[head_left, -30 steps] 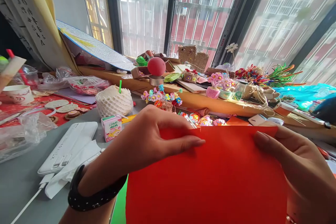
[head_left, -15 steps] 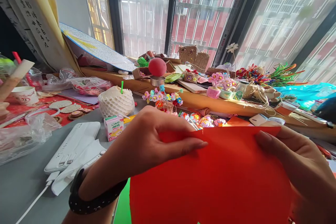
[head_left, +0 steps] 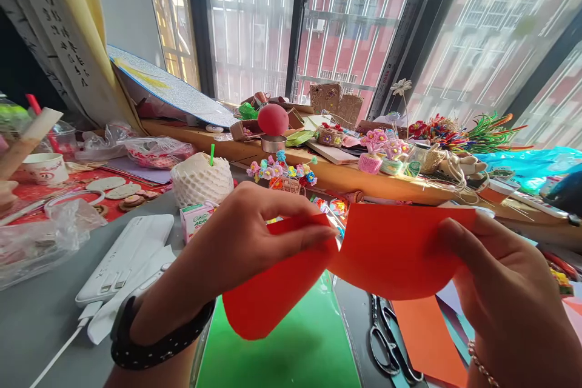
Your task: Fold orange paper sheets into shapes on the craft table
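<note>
A sheet of red paper is held up between my hands, with a gap open in its top edge. The two sides of the gap seem to meet near its lower end. My left hand, wearing a dark dotted wristband, pinches the paper's left part between thumb and fingers. On the other side, my right hand grips the right part, thumb in front. Below the paper lies a glossy green sheet. Black-handled scissors rest on the grey table right of it, beside an orange paper piece.
A white power bank with a cable lies at left. Behind it stand a small drink carton and a foam-netted coconut with a green straw. Crafted flowers and a pink ball are at the back.
The red paper's top edge has split apart between my hands. Its left part has swung down and tilted, uncovering the green sheet, scissors and orange paper.
</note>
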Available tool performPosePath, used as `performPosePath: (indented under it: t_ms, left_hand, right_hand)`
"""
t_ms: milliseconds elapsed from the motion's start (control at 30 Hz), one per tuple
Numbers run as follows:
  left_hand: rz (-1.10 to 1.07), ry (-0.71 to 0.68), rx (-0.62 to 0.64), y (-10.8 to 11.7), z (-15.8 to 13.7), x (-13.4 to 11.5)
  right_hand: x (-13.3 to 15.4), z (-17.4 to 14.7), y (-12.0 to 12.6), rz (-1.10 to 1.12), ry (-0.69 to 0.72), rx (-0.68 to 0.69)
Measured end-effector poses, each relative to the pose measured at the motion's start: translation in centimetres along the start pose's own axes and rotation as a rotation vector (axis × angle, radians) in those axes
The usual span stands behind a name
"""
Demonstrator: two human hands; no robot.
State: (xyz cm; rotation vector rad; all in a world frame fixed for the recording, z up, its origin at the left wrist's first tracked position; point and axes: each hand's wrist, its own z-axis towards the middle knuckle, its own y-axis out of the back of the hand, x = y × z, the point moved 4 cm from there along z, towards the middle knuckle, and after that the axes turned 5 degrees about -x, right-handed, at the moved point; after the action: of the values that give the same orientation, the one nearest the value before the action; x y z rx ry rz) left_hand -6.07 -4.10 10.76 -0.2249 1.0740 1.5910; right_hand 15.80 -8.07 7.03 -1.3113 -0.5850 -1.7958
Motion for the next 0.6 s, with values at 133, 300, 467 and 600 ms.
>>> performPosePath:
  t_ms: [133,300,467,600]
  left_hand:
    - [-0.030,0.000,-0.067,0.4,0.3,0.0]
    - [-0.119,0.056,-0.135,1.1,0.4,0.3]
    - [-0.175,0.145,-0.201,1.3,0.5,1.3]
    - [0.163,-0.011,-0.456,1.5,0.4,0.7]
  right_hand:
    - [0.5,-0.1,-0.2,-0.061,0.076,0.161]
    - [0.2,-0.2,-0.8,-0.124,0.061,0.487]
    - [-0.6,0.3,-1.2,-0.208,0.122,0.476]
    - [-0.9,0.8,-0.9,-0.234,0.190,0.304]
